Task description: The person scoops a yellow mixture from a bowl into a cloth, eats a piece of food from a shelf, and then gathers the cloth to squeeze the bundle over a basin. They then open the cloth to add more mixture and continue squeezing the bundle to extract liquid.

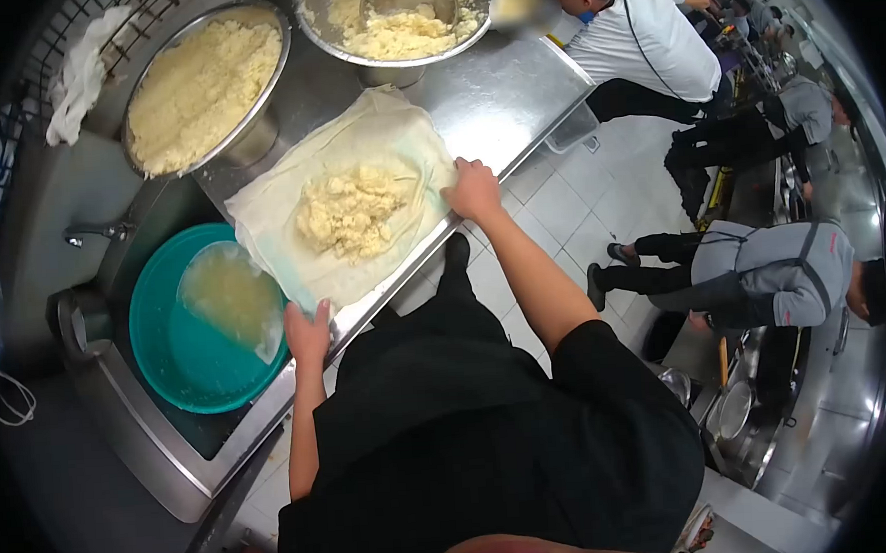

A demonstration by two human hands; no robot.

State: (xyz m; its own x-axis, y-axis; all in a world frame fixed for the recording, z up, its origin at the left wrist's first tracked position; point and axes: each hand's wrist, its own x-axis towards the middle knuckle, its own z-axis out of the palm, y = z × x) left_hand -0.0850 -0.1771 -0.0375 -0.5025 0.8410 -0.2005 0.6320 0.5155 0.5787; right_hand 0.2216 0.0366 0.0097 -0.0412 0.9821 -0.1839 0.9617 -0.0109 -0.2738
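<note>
A pale cloth [269, 200] lies spread on the steel counter with a mound of crumbly, pale yellow mash [355, 213] in its middle. At the cloth's near left corner, my left hand [308, 334] grips the fabric, thumb on top and the other fingers partly hidden. My right hand [475, 190] has its fingers curled on the cloth's right edge, by the counter's front rim. Just left of my left hand is a round green basin [166, 341] with a clear bag or sheet [232, 298] over cloudy yellowish contents.
Two steel bowls of similar mash, one at left [208, 94] and one at the back [400, 28], stand beyond the cloth. A tap [98, 232] juts above the sink. Several co-workers work to the right, one in a white shirt [651, 35] at the counter's far end.
</note>
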